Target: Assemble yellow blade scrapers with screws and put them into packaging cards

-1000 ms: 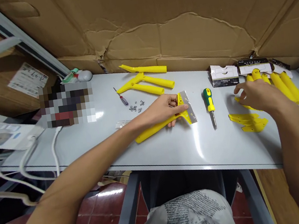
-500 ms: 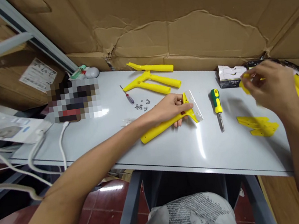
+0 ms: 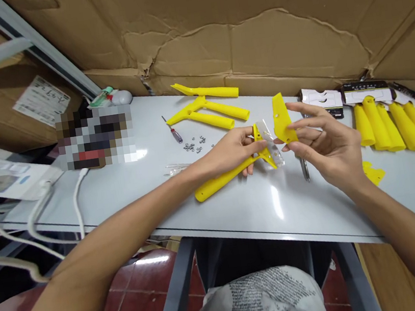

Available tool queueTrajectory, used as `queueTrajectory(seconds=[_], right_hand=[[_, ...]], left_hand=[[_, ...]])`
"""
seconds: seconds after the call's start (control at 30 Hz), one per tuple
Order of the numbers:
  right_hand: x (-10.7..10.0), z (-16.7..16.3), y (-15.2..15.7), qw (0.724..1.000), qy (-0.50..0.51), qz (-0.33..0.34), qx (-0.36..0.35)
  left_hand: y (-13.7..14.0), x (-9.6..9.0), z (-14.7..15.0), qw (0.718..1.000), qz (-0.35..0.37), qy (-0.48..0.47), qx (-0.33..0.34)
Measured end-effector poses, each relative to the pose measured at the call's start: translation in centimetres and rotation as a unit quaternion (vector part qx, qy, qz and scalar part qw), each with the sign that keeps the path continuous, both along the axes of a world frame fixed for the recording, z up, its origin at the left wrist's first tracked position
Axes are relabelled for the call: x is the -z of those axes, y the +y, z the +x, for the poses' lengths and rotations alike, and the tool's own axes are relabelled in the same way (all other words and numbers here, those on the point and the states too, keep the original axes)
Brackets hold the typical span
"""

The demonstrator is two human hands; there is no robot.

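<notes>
My left hand (image 3: 239, 148) is closed around the head end of a yellow scraper handle (image 3: 219, 182), whose round grip points down to the left over the table. A clear, shiny blade-like plate (image 3: 273, 154) lies along that head, under my thumb. Just to the right, my right hand (image 3: 323, 141) pinches a flat yellow plastic plate (image 3: 281, 117) with holes in it, held upright above the table. Below that hand the metal shaft of a screwdriver (image 3: 305, 170) shows; its handle is mostly hidden. More yellow plates (image 3: 374, 173) lie partly behind my right wrist.
Loose yellow handles (image 3: 217, 118) lie at the back, near a small screwdriver (image 3: 175, 134) and scattered screws (image 3: 193, 146). Several packaged yellow handles (image 3: 378, 123) lie at the right beside a black-and-white box (image 3: 321, 101). Cardboard (image 3: 190, 34) walls the back; white cables (image 3: 77, 204) hang left.
My right hand has come from the right side toward my left hand, carrying the yellow plate. My left hand keeps the scraper handle in nearly the same place.
</notes>
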State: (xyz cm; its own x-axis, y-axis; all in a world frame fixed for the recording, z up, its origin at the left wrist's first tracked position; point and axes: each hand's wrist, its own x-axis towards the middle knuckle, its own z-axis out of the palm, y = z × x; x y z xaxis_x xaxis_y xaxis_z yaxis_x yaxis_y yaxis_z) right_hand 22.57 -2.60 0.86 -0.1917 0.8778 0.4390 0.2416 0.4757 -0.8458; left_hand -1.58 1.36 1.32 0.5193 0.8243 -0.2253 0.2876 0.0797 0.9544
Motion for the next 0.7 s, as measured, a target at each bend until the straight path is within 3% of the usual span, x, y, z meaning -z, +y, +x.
queueTrajectory(seconds=[0.13, 0.23, 0.4, 0.57, 0.7], right_hand=[[0.5, 0.4, 0.9, 0.992, 0.072, -0.107, -0.016], [0.8, 0.6, 1.3, 0.983, 0.097, -0.151, -0.036], [0.7, 0.4, 1.3, 0.988, 0.051, -0.147, -0.021], [1.1, 0.2, 1.6, 0.980, 0.017, -0.183, -0.070], [1.4, 0.3, 1.9, 0.980, 0.014, -0.187, -0.072]], left_hand=[[-0.7, -0.5, -0.2, 0.998, 0.070, -0.008, -0.008], [-0.7, -0.6, -0.3, 0.995, 0.100, -0.007, -0.018], [-0.4, -0.3, -0.3, 0.992, 0.128, -0.002, -0.011], [-0.5, 0.0, -0.2, 0.990, 0.138, -0.020, -0.007], [-0.5, 0.1, -0.2, 0.991, 0.137, -0.009, -0.003]])
